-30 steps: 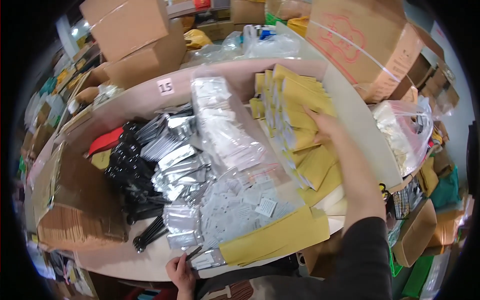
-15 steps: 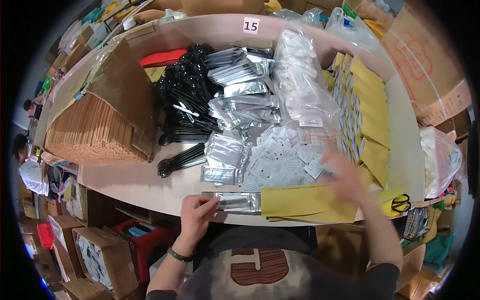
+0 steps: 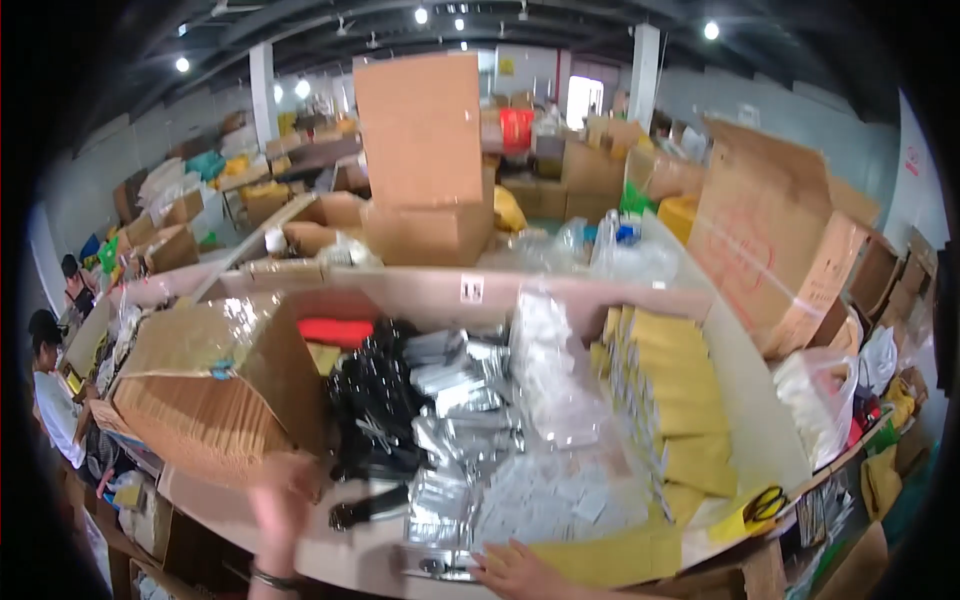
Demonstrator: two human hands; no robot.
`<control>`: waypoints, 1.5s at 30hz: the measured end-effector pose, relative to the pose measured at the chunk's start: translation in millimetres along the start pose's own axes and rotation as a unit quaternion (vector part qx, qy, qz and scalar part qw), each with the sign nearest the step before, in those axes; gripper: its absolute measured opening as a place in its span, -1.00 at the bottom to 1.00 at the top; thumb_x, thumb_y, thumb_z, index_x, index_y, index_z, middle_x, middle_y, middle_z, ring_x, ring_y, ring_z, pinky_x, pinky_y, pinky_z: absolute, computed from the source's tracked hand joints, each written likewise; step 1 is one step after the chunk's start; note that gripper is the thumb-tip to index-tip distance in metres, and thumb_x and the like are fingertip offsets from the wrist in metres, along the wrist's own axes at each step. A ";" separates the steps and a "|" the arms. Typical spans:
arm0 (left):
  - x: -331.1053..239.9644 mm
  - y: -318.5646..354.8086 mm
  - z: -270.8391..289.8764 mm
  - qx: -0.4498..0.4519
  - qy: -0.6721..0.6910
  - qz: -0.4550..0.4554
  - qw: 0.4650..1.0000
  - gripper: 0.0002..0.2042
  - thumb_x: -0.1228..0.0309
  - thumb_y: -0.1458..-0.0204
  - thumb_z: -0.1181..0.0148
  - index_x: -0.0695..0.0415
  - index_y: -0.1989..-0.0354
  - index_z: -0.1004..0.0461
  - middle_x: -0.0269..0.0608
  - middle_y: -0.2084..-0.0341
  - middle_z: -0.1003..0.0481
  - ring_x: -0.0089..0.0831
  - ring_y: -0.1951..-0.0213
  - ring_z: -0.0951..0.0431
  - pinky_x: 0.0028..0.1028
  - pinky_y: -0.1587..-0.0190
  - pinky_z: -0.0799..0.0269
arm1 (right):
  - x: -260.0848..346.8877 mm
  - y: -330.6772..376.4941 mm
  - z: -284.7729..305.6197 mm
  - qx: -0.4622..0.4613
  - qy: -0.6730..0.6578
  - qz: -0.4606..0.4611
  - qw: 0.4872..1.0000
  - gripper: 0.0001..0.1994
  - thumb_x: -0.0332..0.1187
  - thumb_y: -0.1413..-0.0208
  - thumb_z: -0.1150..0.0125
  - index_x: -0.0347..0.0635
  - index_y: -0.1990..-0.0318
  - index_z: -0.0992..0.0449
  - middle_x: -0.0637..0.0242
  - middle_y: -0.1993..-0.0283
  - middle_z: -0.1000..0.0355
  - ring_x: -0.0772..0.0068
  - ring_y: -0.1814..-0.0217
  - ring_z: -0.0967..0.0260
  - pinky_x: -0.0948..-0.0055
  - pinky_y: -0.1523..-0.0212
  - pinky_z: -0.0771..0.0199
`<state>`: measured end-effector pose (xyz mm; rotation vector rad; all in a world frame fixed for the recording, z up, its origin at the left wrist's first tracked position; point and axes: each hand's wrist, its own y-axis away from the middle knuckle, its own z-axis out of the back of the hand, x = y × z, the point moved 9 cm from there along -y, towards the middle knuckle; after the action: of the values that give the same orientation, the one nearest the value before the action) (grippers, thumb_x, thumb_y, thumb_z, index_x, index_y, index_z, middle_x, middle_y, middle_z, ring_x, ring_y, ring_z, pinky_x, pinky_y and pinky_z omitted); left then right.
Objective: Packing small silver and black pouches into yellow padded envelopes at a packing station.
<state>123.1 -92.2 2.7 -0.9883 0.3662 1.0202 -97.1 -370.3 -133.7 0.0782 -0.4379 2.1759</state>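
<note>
My left hand (image 3: 283, 500), smeared by motion, is raised beside the front of a cardboard box (image 3: 265, 350) packed with brown flat sheets (image 3: 200, 415). What its fingers do cannot be made out. My right hand (image 3: 525, 573) lies at the table's front edge with fingers stretched to the left. It rests by the left end of the yellow envelopes (image 3: 620, 560), next to a flat silver packet (image 3: 430, 562). Behind it are loose white paper slips (image 3: 560, 500) and a pile of silver packets (image 3: 440, 505). Bundled black spoon-like pieces (image 3: 375, 400) lie further left.
A clear bag of white packets (image 3: 550, 375) lies mid-table, beside stacked yellow envelopes (image 3: 685, 380). Black-handled scissors (image 3: 768, 503) sit at the right front corner. A raised panel (image 3: 600, 292) borders the back. Large cartons (image 3: 420, 130) stand beyond; people (image 3: 55, 390) are far left.
My view has tilted up, bringing the room in. My left hand has left the silver packet and gone toward the brown sheets. My right hand has moved left to the envelopes' left end.
</note>
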 end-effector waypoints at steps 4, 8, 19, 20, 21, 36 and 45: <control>-27.1 -72.5 102.3 -0.184 -0.381 -0.077 0.903 -0.89 0.44 0.06 -0.28 0.23 0.42 -0.56 0.00 0.49 -0.54 0.00 0.35 -0.57 -0.15 0.31 -0.49 | 4.4 -2.9 18.3 -0.056 -0.073 -0.027 0.995 -0.66 -0.34 -0.07 -0.23 -0.02 -0.04 -0.55 -0.19 -0.30 -0.26 -0.21 -0.38 -0.17 -0.21 -0.34 -0.14; 50.8 -92.5 87.7 0.003 -0.450 0.069 0.890 -0.94 0.55 0.15 -0.18 0.25 0.50 -0.57 0.12 0.49 -0.53 0.15 0.35 -0.55 -0.07 0.25 -0.49 | -11.9 -9.5 18.3 0.032 -0.080 -0.092 0.992 -0.66 -0.31 -0.05 -0.25 0.02 -0.03 -0.56 -0.15 -0.29 -0.28 -0.20 -0.39 -0.17 -0.25 -0.33 -0.14; 30.9 -38.5 130.0 -0.169 -0.275 0.023 0.946 -0.87 0.50 -0.20 -0.04 0.25 0.20 -0.51 0.00 0.46 -0.52 -0.20 0.44 -0.53 -0.28 0.37 -0.38 | -17.4 5.1 1.1 -0.050 -0.093 -0.024 0.994 -0.57 -0.26 -0.12 -0.27 -0.01 -0.18 -0.46 -0.33 -0.21 -0.29 -0.30 -0.24 -0.30 -0.09 -0.25 -0.31; 38.6 -12.1 139.7 -0.228 -0.188 0.072 0.953 -0.86 0.46 -0.25 -0.05 0.23 0.20 -0.51 -0.08 0.46 -0.54 -0.31 0.47 -0.53 -0.32 0.40 -0.38 | -22.3 6.3 0.4 -0.058 -0.094 -0.033 0.993 -0.50 -0.24 -0.08 -0.32 -0.06 -0.20 -0.43 -0.35 -0.22 -0.28 -0.28 -0.24 -0.31 -0.08 -0.27 -0.29; 57.5 23.7 143.1 -0.221 -0.130 0.129 0.958 -0.82 0.38 -0.32 -0.05 0.22 0.11 -0.52 -0.31 0.46 -0.52 -0.57 0.52 -0.39 -0.49 0.44 -0.30 | -29.4 2.2 4.6 -0.081 -0.151 -0.091 0.981 -0.51 -0.24 -0.08 -0.32 -0.02 -0.20 -0.44 -0.36 -0.20 -0.29 -0.32 -0.21 -0.32 -0.09 -0.27 -0.29; 10.1 130.3 -113.6 0.372 0.078 0.238 0.894 -0.86 0.46 -0.08 -0.33 0.30 0.28 -0.58 -0.15 0.44 -0.62 -0.45 0.34 -0.64 -0.43 0.22 -0.55 | -15.0 -5.0 30.2 0.063 -0.046 -0.098 0.992 -0.51 -0.31 -0.04 -0.31 0.28 -0.18 -0.50 -0.22 -0.33 -0.17 -0.24 -0.35 -0.16 -0.14 -0.35 -0.15; -46.6 134.8 -161.0 0.231 -0.044 0.192 0.953 -0.57 0.37 0.05 -0.46 0.31 0.08 -0.43 -0.03 0.26 -0.53 -0.29 0.27 -0.58 -0.37 0.21 -0.52 | -19.4 -17.8 42.9 0.039 -0.078 -0.153 0.984 -0.47 -0.32 0.13 -0.43 -0.28 -0.03 -0.40 -0.20 -0.28 -0.22 -0.22 -0.29 -0.19 -0.02 -0.31 -0.23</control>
<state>13.4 -228.8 -122.0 -0.4522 0.7061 1.2490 -75.8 -390.1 -92.6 0.3385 -0.3999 1.8891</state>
